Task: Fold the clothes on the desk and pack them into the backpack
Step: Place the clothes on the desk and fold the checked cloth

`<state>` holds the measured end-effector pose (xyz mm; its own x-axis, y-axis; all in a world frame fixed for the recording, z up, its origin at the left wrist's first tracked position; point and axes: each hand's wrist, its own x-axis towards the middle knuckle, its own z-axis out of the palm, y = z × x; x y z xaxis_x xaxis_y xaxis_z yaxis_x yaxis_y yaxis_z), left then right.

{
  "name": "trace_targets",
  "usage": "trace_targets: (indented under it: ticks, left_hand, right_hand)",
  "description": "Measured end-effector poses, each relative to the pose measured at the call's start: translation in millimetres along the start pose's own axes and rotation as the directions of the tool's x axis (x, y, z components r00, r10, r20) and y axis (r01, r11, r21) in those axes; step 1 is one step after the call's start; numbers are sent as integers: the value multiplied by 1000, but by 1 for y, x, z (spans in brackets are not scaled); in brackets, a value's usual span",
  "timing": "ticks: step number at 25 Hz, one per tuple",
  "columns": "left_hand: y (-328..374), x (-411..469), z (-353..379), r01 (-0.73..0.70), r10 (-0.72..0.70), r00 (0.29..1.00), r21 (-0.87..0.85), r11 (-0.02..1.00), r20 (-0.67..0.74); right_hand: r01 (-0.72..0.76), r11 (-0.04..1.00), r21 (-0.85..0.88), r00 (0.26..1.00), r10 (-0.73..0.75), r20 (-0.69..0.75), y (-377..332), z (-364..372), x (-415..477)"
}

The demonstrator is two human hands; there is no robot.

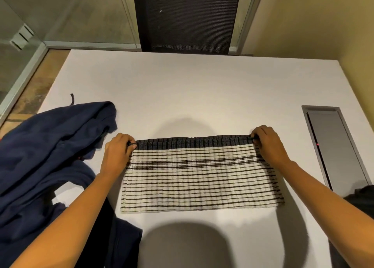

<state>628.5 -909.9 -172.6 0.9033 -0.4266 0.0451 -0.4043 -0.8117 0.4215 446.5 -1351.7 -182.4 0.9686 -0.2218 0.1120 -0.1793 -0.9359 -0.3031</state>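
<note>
A cream knit garment with thin dark stripes and a dark ribbed band [202,176] lies folded into a flat rectangle in the middle of the white desk [182,97]. My left hand [117,152] pinches its far left corner at the dark band. My right hand [267,144] pinches the far right corner of the same band. A crumpled navy garment [44,156] lies in a heap on the left of the desk, close to my left arm. A dark object [362,197] at the right edge is mostly cut off; I cannot tell what it is.
A grey recessed cable tray [334,146] is set into the desk at the right. A black mesh chair back [186,18] stands beyond the far edge. Another dark cloth [117,237] lies at the near edge under my left arm. Glass partitions stand at the left.
</note>
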Motion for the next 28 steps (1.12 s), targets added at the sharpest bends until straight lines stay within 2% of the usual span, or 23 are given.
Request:
trace_targets:
  ticks: [7,9,11,14,17,19,22,24,26,28]
  left_hand:
    - [2,3,-15,90,-72,993,-217,972,90]
    - [0,5,-20,113,-89,988,-196,974,126]
    - [0,8,-25,123,-103,987,-165,979,121]
    - [8,12,-37,99,-85,993,-196,976,81]
    - [22,20,-59,6,-11,1000,-240,971,-21]
    - [35,28,-80,-88,64,990,-199,976,-124]
    - [58,41,-113,-210,188,926,-35,977,-328]
    - [70,42,-133,-235,219,872,19,972,-438]
    - [73,29,-141,-264,255,838,51,963,-483]
    - [71,5,-132,-312,316,832,87,946,-456]
  right_hand:
    - [-77,980,183,988,50,148,8,-25,7]
    - [-67,975,210,988,35,153,9,-32,7]
    - [-132,958,254,985,99,140,9,-40,6]
    - [-163,951,263,987,153,58,6,-52,7]
    - [-109,973,202,992,119,-35,2,-70,13]
    - [-37,990,136,982,61,-176,0,-92,22]
    - [116,993,-23,913,-116,-391,-8,-134,35]
    - [130,988,-89,856,-157,-493,-12,-155,38]
    - [117,981,-153,811,-183,-555,-12,-162,25]
    - [110,975,-193,811,-200,-549,-9,-151,0]
